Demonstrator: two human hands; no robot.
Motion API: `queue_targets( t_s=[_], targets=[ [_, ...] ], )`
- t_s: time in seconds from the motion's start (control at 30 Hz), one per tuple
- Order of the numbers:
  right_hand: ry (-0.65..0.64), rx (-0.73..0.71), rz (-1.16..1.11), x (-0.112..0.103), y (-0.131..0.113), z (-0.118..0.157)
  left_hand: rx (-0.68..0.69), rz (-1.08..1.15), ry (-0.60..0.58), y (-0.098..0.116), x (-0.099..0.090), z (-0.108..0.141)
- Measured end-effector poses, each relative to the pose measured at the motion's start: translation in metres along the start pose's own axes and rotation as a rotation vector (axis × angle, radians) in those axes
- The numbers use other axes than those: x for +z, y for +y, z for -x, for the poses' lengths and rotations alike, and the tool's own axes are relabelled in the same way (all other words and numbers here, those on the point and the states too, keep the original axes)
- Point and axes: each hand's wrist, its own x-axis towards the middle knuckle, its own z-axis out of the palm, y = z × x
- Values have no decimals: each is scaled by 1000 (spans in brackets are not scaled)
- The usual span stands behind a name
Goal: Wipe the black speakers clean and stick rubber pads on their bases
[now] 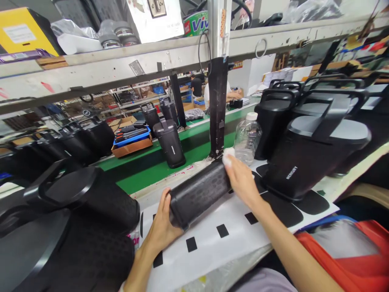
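A long black speaker grille (199, 194) with a perforated surface lies tilted over a white sheet (212, 247) printed with black squares. My left hand (162, 225) grips its near end from below. My right hand (240, 178) rests on its far end and holds a small white cloth or pad (227, 156) against it.
Black cylindrical speakers with handles stand on the right (306, 162) and lie on the left (82, 202). A clear plastic bottle (246, 138) stands behind my right hand. One speaker (170, 142) rides the green conveyor (146, 166). A black post (217, 109) rises centrally. Other people sit far back.
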Motion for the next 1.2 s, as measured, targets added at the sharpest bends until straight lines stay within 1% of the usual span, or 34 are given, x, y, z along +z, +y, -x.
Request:
queue_targets(
  t_s=[0.07, 0.1, 0.13, 0.2, 0.27, 0.3, 0.33, 0.37, 0.4, 0.43, 0.5, 0.53, 0.6, 0.63, 0.7, 0.73, 0.77, 0.8, 0.83, 0.87, 0.9, 0.97, 1.0, 1.03, 1.07, 1.1, 1.2],
  targets=[
    [-3, 122, -26, -9, 15, -2, 45, 65, -57, 2, -1, 0],
    [2, 154, -32, -12, 18, 2, 19, 127, -71, 4, -1, 0],
    [7, 188, -41, -14, 18, 8, -46, 207, -63, 6, 0, 0],
    [12, 239, -59, -18, 15, 20, -251, 389, -33, 13, 2, 0],
    [25, 287, -61, -25, 11, 26, -428, 500, -44, 19, 2, -2],
    [49, 318, -54, -29, 10, 26, -474, 504, -73, 21, 1, -3],
    [87, 347, -41, -33, 8, 24, -482, 473, -108, 23, -1, -4],
    [124, 352, -27, -36, 7, 20, -459, 416, -136, 25, -3, -5],
    [147, 312, -10, -38, 6, 16, -414, 344, -154, 25, -7, -6],
    [151, 229, 15, -37, 3, 12, -360, 269, -169, 25, -10, -7],
    [114, -18, 106, -28, -6, 11, -263, 148, -198, 25, -15, -9],
    [99, -139, 164, -21, -15, 15, -234, 112, -202, 24, -16, -10],
    [81, -315, 255, -4, -40, 32, -198, 79, -187, 22, -16, -9],
    [75, -387, 263, 3, -55, 44, -177, 73, -172, 21, -16, -8],
    [27, -533, 214, 15, -87, 69, -117, 68, -147, 17, -13, -5],
    [-5, -598, 178, 18, -98, 79, -81, 66, -137, 15, -12, -3],
    [-44, -645, 161, 19, -105, 84, -47, 61, -127, 13, -11, -1],
    [-57, -668, 154, 18, -106, 84, -20, 54, -119, 10, -11, 0],
    [-55, -659, 168, 15, -100, 80, -2, 44, -114, 9, -11, 0],
    [-34, -611, 202, 11, -89, 72, 8, 35, -108, 7, -10, 0],
    [16, -531, 243, 5, -75, 62, 11, 26, -104, 7, -10, 0],
    [82, -278, 342, -5, -48, 42, 10, 15, -105, 7, -10, -1],
    [100, -174, 371, -8, -41, 37, 15, 10, -104, 8, -9, -2],
    [104, -118, 382, -8, -40, 35, 26, 6, -101, 8, -9, -2],
    [102, -124, 372, -5, -45, 38, 41, 3, -97, 8, -8, -2],
    [83, -198, 343, 0, -56, 45, 56, 3, -91, 8, -8, -2],
    [-26, -570, 207, 16, -90, 73, 101, 12, -71, 6, -8, -1]
  ],
)
